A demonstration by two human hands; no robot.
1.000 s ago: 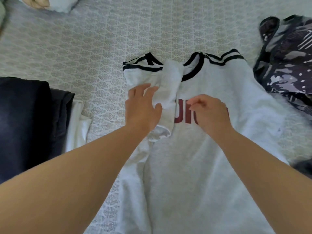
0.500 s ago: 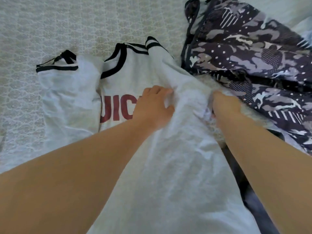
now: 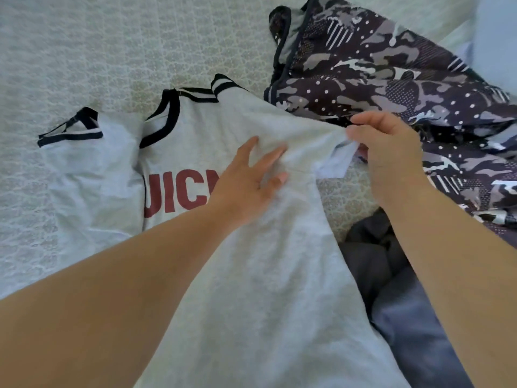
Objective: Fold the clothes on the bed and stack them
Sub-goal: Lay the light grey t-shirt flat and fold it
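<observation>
Lifted now, right hand [image 3: 387, 152] pinches t-shirt [image 3: 251, 275] sleeve; collar points away.

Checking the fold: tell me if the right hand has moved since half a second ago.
Yes. The right hand has lifted off the bed, pinching the T-shirt edge, judged against the camouflage garment.

I see open bed [image 3: 84, 51] left of and beyond the grey shirt [image 3: 251, 275], camouflage garment [image 3: 391, 79] heaped close on the right, dark clothes [image 3: 372, 261] crowding the near right

The pale grey T-shirt [image 3: 251, 275] has black trim and red lettering; the garment [image 3: 391, 79] beyond the pinch is dark purple-grey camouflage with white dots.
</observation>
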